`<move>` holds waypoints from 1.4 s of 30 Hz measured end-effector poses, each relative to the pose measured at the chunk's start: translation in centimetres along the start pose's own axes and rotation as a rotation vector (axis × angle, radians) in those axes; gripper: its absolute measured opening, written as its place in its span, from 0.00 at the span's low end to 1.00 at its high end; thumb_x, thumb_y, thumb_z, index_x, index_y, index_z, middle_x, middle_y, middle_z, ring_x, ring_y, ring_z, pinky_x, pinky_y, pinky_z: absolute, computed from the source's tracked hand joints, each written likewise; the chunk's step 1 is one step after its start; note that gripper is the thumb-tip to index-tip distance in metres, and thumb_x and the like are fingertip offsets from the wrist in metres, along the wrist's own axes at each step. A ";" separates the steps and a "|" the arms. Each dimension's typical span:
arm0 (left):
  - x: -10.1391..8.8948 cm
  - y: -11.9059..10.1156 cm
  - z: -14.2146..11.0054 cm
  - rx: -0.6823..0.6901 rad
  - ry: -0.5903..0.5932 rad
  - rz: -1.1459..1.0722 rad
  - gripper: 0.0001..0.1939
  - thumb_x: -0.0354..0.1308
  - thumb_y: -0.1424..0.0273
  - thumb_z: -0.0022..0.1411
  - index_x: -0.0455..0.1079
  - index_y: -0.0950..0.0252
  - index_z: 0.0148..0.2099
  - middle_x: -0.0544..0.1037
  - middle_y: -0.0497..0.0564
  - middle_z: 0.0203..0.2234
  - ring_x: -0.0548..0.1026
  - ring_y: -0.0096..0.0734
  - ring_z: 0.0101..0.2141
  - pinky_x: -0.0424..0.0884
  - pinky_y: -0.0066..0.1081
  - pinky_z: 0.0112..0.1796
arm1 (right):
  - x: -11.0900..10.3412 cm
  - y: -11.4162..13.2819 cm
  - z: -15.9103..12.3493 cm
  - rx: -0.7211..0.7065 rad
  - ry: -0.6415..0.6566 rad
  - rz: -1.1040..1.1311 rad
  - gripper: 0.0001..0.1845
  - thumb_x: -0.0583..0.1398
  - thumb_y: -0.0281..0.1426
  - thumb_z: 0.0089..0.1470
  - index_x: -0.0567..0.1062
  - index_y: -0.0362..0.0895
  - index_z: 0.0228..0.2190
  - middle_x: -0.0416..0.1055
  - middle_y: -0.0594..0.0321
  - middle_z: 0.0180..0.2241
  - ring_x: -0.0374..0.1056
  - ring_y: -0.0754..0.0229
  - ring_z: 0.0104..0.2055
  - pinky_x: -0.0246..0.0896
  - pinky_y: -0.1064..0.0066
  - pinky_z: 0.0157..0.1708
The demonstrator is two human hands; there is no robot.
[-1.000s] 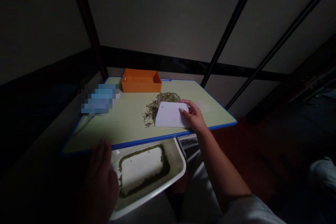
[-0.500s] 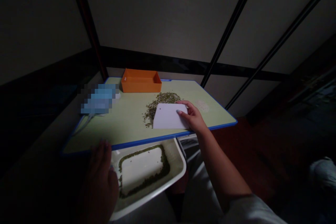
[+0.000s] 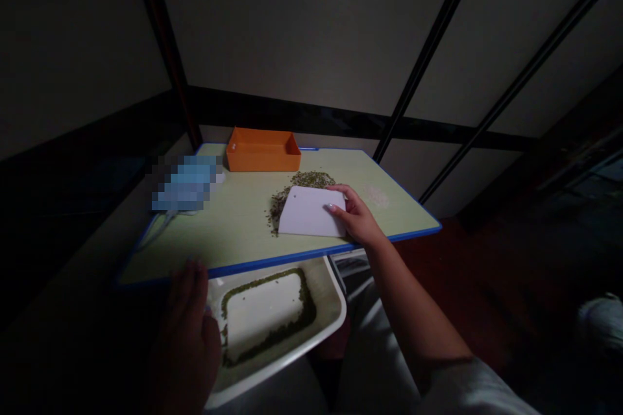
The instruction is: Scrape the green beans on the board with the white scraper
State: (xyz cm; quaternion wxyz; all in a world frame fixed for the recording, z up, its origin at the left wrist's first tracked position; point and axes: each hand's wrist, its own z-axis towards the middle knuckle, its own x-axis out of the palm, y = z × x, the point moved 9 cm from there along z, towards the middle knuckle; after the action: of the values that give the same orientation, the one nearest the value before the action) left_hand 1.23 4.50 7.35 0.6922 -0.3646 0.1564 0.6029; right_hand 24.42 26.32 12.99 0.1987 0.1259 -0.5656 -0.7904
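Observation:
My right hand [image 3: 359, 215] is closed on a white plastic scraper [image 3: 311, 213], thumb on its near face and fingers behind. The scraper leans against a scattered heap of small green-brown grains [image 3: 313, 178] and hides part of it. Below the table's near edge is a white basin [image 3: 338, 331], tilted, with similar grains gathered round the edges of its floor. My left hand [image 3: 187, 337], in deep shadow, grips the basin's left side, its fingertips close to the table's edge.
The pale green table [image 3: 233, 227] has a blue rim. An orange open box [image 3: 263, 159] stands at the back, and a blurred-out blue item [image 3: 187, 185] lies at the left. A small pale patch of grains [image 3: 377, 196] is on the right. Behind rises a panelled wall [image 3: 292, 26].
The scraper has shifted slightly left and away from the table's near edge, and its lower edge now tilts. My left hand and the basin look almost unmoved.

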 end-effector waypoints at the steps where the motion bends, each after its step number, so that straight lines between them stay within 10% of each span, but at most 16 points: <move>1: 0.0 0.0 0.0 0.004 -0.002 0.001 0.38 0.46 0.77 0.61 0.38 0.54 0.70 0.53 0.53 0.69 0.50 0.38 0.67 0.57 0.45 0.63 | 0.1 0.0 0.1 -0.005 0.010 0.002 0.24 0.69 0.39 0.46 0.70 0.50 0.44 0.72 0.66 0.36 0.67 0.64 0.32 0.63 0.73 0.30; 42: 0.2 0.3 -0.1 -0.013 0.028 0.021 0.38 0.46 0.76 0.61 0.37 0.57 0.71 0.56 0.58 0.68 0.51 0.41 0.67 0.58 0.47 0.63 | 2.0 -0.4 -0.2 0.013 0.233 0.001 0.24 0.70 0.37 0.45 0.72 0.51 0.44 0.70 0.65 0.40 0.67 0.63 0.36 0.64 0.73 0.33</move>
State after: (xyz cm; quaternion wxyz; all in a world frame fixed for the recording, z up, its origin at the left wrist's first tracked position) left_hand 1.03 4.58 7.03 0.6812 -0.3757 0.1659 0.6060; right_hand 22.68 25.30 12.63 0.2627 0.2179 -0.5440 -0.7666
